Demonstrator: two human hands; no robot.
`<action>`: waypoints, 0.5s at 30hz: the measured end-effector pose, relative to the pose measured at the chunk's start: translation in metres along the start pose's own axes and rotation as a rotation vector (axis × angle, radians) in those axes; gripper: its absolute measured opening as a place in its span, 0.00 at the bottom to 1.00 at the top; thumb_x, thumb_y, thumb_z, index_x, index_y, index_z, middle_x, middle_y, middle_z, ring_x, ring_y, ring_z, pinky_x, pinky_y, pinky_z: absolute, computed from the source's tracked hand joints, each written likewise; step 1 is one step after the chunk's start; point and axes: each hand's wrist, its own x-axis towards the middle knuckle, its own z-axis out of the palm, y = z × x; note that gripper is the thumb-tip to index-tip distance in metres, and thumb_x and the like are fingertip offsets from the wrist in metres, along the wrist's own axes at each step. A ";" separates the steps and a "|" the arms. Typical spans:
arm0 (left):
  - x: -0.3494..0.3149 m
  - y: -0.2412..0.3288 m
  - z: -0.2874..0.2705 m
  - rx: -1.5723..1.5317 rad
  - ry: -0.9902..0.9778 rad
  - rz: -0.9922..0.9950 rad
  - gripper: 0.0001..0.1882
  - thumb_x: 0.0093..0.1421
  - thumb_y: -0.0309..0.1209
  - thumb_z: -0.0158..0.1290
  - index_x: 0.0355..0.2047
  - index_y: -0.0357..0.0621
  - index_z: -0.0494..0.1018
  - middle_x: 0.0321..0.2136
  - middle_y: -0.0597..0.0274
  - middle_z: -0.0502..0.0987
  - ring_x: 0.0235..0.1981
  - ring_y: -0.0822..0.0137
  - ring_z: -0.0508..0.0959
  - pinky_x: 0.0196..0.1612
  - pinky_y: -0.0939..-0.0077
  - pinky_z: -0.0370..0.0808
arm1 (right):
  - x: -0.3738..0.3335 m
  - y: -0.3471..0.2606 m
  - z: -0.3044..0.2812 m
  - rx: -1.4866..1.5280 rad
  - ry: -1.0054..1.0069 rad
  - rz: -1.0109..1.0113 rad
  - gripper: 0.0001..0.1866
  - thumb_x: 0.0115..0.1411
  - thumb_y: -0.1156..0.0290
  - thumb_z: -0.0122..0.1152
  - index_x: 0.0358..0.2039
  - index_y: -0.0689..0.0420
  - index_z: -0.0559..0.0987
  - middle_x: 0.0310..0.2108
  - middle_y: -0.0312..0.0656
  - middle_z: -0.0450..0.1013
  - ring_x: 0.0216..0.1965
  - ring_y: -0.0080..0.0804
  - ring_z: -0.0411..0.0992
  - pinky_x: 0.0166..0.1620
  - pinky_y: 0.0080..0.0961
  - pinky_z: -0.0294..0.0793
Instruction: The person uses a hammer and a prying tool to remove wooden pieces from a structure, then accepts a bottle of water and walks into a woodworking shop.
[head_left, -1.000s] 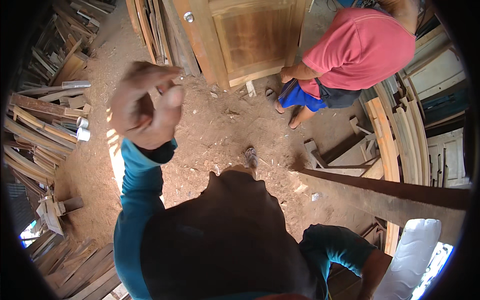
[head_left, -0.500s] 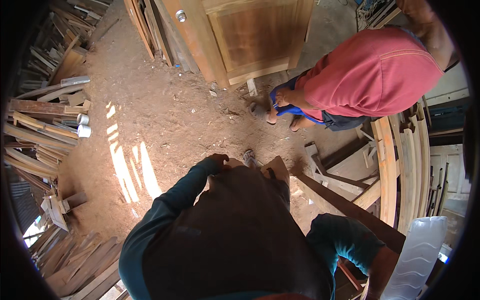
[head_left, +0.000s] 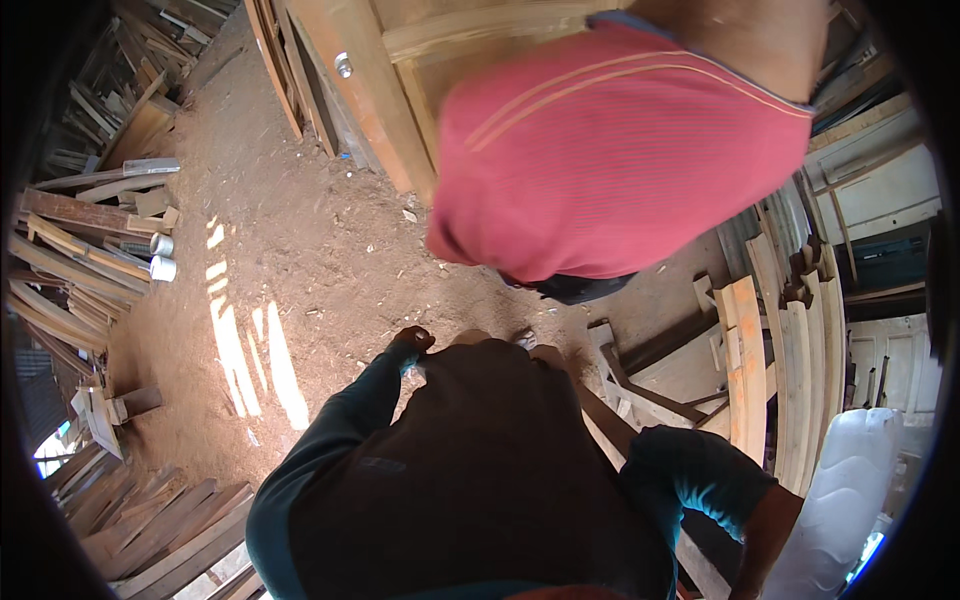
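My left hand (head_left: 417, 338) is beyond the front of my dark shirt (head_left: 480, 460), beside my left knee. Its fingers look curled in, and I see nothing held in them. My right arm (head_left: 700, 475) is bent out to the side in a teal sleeve, and its bare forearm runs down past the lower edge, so the right hand is out of sight. Near that forearm stands a whitish translucent plastic container (head_left: 840, 500). A person in a red shirt (head_left: 610, 160) bends close in front of me, hiding much of a wooden panel door (head_left: 365, 110) with a round silver knob.
Piles of wood offcuts (head_left: 85, 265) line the left side, with two white cans (head_left: 162, 268) at their edge. Long boards (head_left: 800, 370) lean on the right, next to a wooden frame (head_left: 640, 385). Sunlit streaks cross the dirt floor (head_left: 330, 270).
The person in red has come nearer and leftward, covering most of the door. My left hand has moved slightly left and down, away from my lap. The view has shifted a little.
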 end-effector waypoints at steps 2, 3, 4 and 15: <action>0.008 0.011 0.013 -0.024 0.063 0.044 0.24 0.55 0.50 0.61 0.42 0.44 0.79 0.38 0.48 0.83 0.41 0.55 0.83 0.46 0.61 0.78 | 0.005 0.018 -0.008 -0.003 0.005 0.013 0.46 0.57 0.39 0.57 0.63 0.63 0.59 0.59 0.48 0.58 0.61 0.35 0.58 0.63 0.32 0.57; 0.010 0.017 0.021 -0.043 0.122 0.043 0.20 0.57 0.46 0.63 0.39 0.42 0.79 0.32 0.56 0.82 0.35 0.64 0.81 0.40 0.65 0.77 | 0.007 0.027 -0.013 -0.008 0.011 0.017 0.46 0.57 0.39 0.57 0.63 0.63 0.59 0.59 0.48 0.58 0.61 0.35 0.58 0.63 0.32 0.58; 0.021 0.021 0.028 -0.023 0.094 0.072 0.20 0.57 0.46 0.63 0.39 0.42 0.79 0.32 0.56 0.82 0.35 0.64 0.81 0.40 0.65 0.77 | 0.011 0.031 -0.015 -0.030 0.002 -0.001 0.46 0.57 0.39 0.57 0.63 0.63 0.59 0.59 0.48 0.58 0.61 0.35 0.58 0.63 0.32 0.58; 0.049 0.070 0.065 -0.164 -0.093 0.081 0.17 0.61 0.41 0.60 0.34 0.36 0.79 0.26 0.57 0.83 0.26 0.67 0.82 0.33 0.69 0.78 | 0.020 0.093 -0.042 -0.171 0.022 -0.095 0.48 0.55 0.37 0.58 0.63 0.62 0.60 0.59 0.48 0.59 0.60 0.35 0.59 0.63 0.31 0.59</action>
